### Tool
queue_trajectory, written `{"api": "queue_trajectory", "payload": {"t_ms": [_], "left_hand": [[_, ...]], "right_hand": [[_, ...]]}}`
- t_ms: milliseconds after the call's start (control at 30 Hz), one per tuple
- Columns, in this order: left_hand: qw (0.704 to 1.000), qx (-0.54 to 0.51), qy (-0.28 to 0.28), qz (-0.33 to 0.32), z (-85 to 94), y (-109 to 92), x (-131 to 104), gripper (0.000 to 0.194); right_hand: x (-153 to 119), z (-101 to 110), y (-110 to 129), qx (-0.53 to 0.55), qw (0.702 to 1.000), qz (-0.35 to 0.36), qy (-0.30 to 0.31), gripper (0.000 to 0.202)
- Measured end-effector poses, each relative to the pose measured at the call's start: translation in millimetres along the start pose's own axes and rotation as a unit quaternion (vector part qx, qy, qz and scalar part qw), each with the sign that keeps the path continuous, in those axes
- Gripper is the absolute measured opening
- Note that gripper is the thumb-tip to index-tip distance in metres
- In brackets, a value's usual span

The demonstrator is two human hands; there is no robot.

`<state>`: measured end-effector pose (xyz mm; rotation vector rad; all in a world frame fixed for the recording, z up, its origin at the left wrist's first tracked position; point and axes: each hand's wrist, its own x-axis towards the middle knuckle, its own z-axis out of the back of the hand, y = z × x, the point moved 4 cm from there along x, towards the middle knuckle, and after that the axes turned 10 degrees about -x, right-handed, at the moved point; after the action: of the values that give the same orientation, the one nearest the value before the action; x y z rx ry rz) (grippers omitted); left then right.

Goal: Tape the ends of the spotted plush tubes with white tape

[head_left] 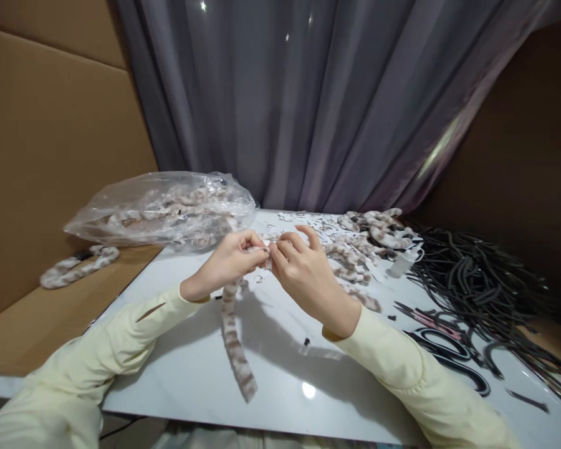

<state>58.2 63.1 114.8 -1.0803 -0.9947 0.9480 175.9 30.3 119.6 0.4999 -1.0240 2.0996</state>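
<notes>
Strip [234, 340] (furry, brown-banded) trails below left grip [229, 259]; right grip [303, 271] close beside.

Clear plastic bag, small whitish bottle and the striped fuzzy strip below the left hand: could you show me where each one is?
Clear plastic bag [98, 213], head view: its left wall.
Small whitish bottle [401, 264], head view: its body.
Striped fuzzy strip [232, 335], head view: its dangling length.

The left sleeve [116, 349] and right sleeve [393, 352] are long and pale yellow with plain cuffs [348, 337] — the former loosely wrinkled, a narrow slanting slit [150, 312] in its forearm; the latter creased — and the left hand [231, 259] and right hand [308, 274] are bare
</notes>
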Motion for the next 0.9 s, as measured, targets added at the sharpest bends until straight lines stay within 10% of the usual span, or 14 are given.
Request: {"api": "queue_trajectory", "payload": {"t_ms": [700, 900], "left_hand": [[0.879, -0.364, 0.160, 0.265, -7.3, 23, 16, 0.026], [0.937, -0.259, 0.113, 0.205, -2.9, 28, 17, 0.020]], "right_hand": [[1, -10, -22, 0.096, 0.995, 0.009, -0.003, 0.022], [2, -10, -19, 0.165, 0.983, 0.076, 0.016, 0.027]]}}
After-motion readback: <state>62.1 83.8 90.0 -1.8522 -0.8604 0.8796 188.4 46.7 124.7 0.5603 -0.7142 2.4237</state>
